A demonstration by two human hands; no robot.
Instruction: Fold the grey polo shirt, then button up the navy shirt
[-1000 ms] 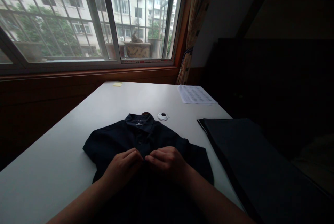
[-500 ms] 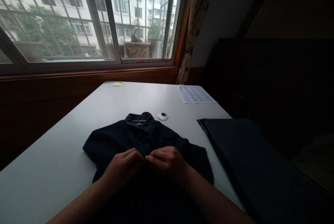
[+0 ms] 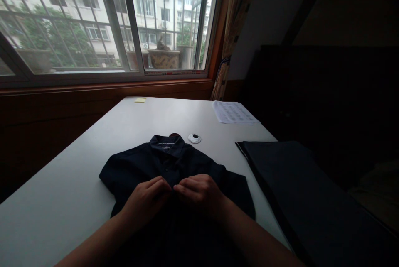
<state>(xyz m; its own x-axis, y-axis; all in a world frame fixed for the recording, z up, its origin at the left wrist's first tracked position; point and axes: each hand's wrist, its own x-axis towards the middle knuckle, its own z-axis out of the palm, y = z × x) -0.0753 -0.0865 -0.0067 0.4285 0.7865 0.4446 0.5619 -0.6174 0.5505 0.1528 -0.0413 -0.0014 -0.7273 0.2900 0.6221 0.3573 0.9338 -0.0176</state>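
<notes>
A dark navy collared shirt (image 3: 134, 163) lies front side up on the white table (image 3: 62, 184), its collar toward the window and its short sleeves out to both sides. My left hand (image 3: 151, 196) is closed on the shirt's front placket below the collar. Right beside it, my right hand (image 3: 199, 192) pinches the placket from the other side, the fingertips of both hands almost meeting. One button shows just above them. Whatever lies between the fingertips is hidden, and the lower part of the shirt fades into shadow.
Folded dark cloth (image 3: 280, 175) covers the table's right side. Beyond the collar are a small white round object (image 3: 194, 138) with a dark centre and a brown round one (image 3: 174, 135), partly hidden. Printed sheets (image 3: 235, 112) and a yellow sticky note (image 3: 140, 100) lie at the far end.
</notes>
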